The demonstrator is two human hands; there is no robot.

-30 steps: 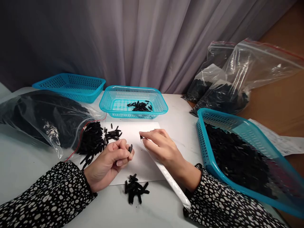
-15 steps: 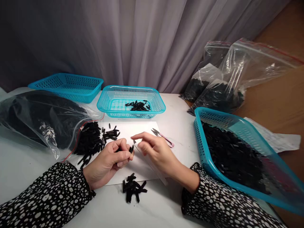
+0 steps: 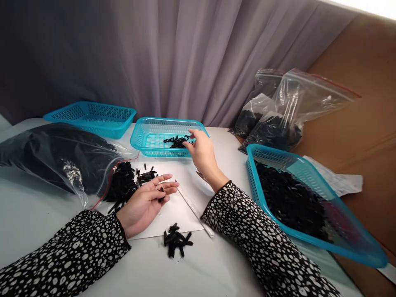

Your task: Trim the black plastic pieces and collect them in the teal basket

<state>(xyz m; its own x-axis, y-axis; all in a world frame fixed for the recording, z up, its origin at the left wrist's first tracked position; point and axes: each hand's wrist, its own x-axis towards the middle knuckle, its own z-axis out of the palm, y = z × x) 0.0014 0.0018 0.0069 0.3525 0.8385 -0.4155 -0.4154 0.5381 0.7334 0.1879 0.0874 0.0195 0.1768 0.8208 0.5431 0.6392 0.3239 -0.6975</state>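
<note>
- While a small black piece (image 3: 161, 197) is pinched between thumb and fingers of the left hand (image 3: 142, 206), the palm is turned up and the other fingers are loosely extended over the white sheet (image 3: 173, 218).
- The right hand (image 3: 202, 154) is held over the right end of the middle basket (image 3: 151, 152), thumb and forefinger parted; loose black pieces (image 3: 177, 142) are seen below and beside the fingertips.
- Between the two hands, open room is left above the sheet, bordered on the right by a slim white-wrapped tool (image 3: 198, 214) laid slantwise.
- The sheet's near edge is crossed by a small black pile (image 3: 177, 242); bare tabletop (image 3: 225, 268) is left in front.
- Left of the sheet, movement is bounded by a black heap (image 3: 122, 181) at the mouth of a bulging clear bag (image 3: 55, 156).
- On the right, room is left between the sleeve (image 3: 238, 214) and the rim of the filled right basket (image 3: 309, 239), by which the tabletop's right edge is overlapped in this view.
- Behind, the far edge is closed off by a grey curtain (image 3: 185, 62).
</note>
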